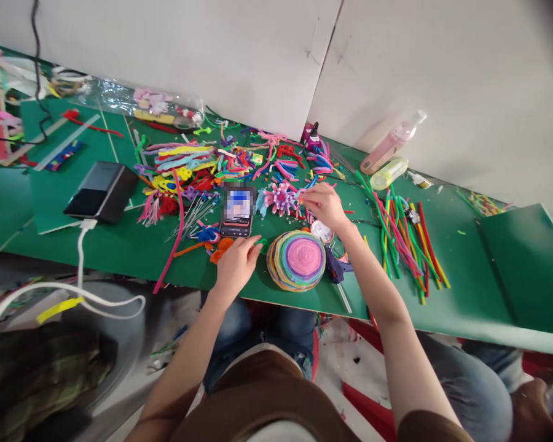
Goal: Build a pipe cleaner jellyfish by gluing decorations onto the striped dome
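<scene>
My left hand (236, 262) rests on the green table (120, 245) near its front edge, fingers curled around a small green piece beside a round coiled disc of many colours (297, 260). Just beyond it lies a phone (237, 210). My right hand (321, 203) reaches past the disc, fingers pinched together at a pink and purple pipe-cleaner flower (280, 197); what they grip is too small to name.
A heap of coloured pipe cleaners (203, 162) covers the middle of the table, and straight ones (408, 239) lie at the right. A black power bank (101, 191) with a white cable sits left. Bottles (389, 147) lean at the wall. A glue gun (337, 264) lies beside the disc.
</scene>
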The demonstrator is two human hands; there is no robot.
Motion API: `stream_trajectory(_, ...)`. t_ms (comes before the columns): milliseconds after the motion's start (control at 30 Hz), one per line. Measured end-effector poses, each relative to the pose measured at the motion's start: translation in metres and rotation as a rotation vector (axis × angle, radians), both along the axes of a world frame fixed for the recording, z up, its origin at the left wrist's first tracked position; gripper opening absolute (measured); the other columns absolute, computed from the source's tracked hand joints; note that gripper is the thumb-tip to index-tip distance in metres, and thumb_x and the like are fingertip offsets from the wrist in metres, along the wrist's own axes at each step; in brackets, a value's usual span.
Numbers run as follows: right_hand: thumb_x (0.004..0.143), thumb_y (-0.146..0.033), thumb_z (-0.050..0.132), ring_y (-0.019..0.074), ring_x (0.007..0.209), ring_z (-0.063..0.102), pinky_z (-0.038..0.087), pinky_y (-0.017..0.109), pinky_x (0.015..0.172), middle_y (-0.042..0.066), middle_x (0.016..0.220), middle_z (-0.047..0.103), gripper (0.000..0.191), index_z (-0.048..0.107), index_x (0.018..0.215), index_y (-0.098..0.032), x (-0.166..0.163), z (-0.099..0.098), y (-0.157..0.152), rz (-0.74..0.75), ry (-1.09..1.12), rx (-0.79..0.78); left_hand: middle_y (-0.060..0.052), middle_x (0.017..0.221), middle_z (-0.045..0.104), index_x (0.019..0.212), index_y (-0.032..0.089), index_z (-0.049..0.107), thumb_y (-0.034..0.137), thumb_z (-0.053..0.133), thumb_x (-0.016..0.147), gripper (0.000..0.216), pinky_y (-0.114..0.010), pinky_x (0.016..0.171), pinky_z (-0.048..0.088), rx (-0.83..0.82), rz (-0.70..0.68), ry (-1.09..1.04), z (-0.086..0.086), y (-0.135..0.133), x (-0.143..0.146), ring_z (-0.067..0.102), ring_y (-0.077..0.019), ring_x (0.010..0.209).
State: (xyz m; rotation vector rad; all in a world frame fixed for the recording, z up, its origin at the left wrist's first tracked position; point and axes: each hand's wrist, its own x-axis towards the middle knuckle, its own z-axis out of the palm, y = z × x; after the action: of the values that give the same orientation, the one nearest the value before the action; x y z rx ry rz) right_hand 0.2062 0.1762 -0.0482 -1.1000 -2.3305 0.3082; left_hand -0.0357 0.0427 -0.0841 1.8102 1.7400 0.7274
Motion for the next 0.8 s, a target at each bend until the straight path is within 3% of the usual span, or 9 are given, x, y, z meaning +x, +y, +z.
stream_trajectory(167,0.094,-0.049,0.045,0.0159,0.082,0.064,0.051,0.033,0.079,0.004,0.086,0.069,0.034,0.065,0.095,-0.021,0.000,0.029,0.009,-0.143,0.457,-0.007,-0.008,0.100,0.064,0.118,0.018,0.061,0.029,0.050,0.090,0.032,-0.028,0.067,0.045,0.102,0.085,0.007,0.008,-0.001,-0.002,0.061,-0.0169,0.071)
stream_trajectory(333,0.087,-0.059,0.051,0.0146,0.075,0.067,0.055,0.033,0.076,0.001,0.076,0.067,0.040,0.060,0.093,-0.020,0.012,0.035,0.032,-0.160,0.689,-0.050,-0.005,0.092,0.065,0.107,0.017,0.064,0.029,0.048,0.090,0.026,-0.027,0.069,0.045,0.139,0.065,-0.116,0.012,-0.006,-0.009,0.056,-0.0140,0.066)
stream_trajectory(533,0.084,-0.061,0.054,0.0138,0.076,0.069,0.056,0.032,0.075,0.000,0.075,0.069,0.042,0.060,0.094,-0.020,0.028,0.049,0.043,-0.157,0.697,-0.035,-0.005,0.092,0.067,0.103,0.019,0.066,0.032,0.048,0.089,0.026,-0.025,0.065,0.044,0.141,0.064,-0.129,0.013,-0.008,-0.011,0.058,-0.0145,0.068)
stream_trajectory(800,0.084,-0.061,0.039,0.0042,0.074,0.066,0.045,0.019,0.062,0.004,0.082,0.070,0.051,0.063,0.100,-0.019,0.042,0.131,0.058,-0.348,0.594,0.078,-0.004,0.090,0.068,0.102,0.018,0.067,0.033,0.048,0.090,0.027,-0.025,0.067,0.045,0.184,0.059,-0.162,0.023,-0.007,-0.007,0.059,-0.0136,0.066)
